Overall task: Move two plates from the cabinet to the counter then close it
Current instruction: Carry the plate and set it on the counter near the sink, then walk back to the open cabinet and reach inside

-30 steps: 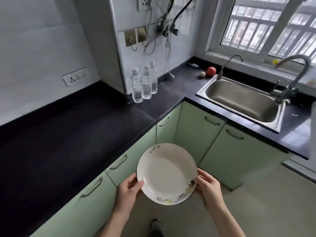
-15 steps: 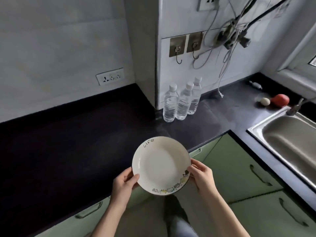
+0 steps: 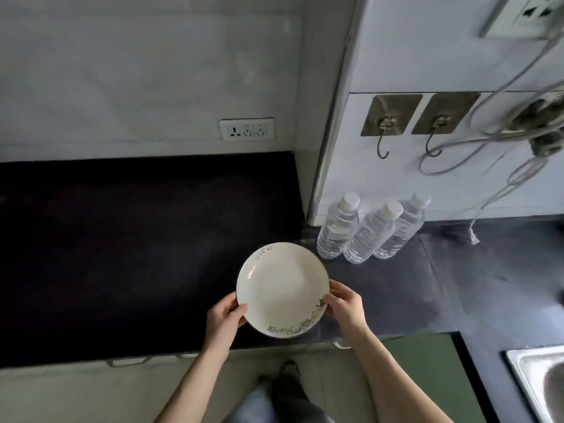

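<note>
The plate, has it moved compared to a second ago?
Yes. The plate now sits over the dark counter near the water bottles, instead of over the green cabinet fronts.

One white plate (image 3: 282, 288) with printed rim decoration. Two hands: left hand (image 3: 224, 315) and right hand (image 3: 346, 306), one at each side of the plate. Three capped clear water bottles (image 3: 363, 233) standing in a row at the back of the surface (image 3: 122, 239). Two adhesive wall hooks (image 3: 419, 117). One wall socket strip (image 3: 246, 129) with three outlets; part of a second socket plate (image 3: 528, 13) at the top right. One sink (image 3: 537, 380), partly visible at the surface's right edge.
</note>
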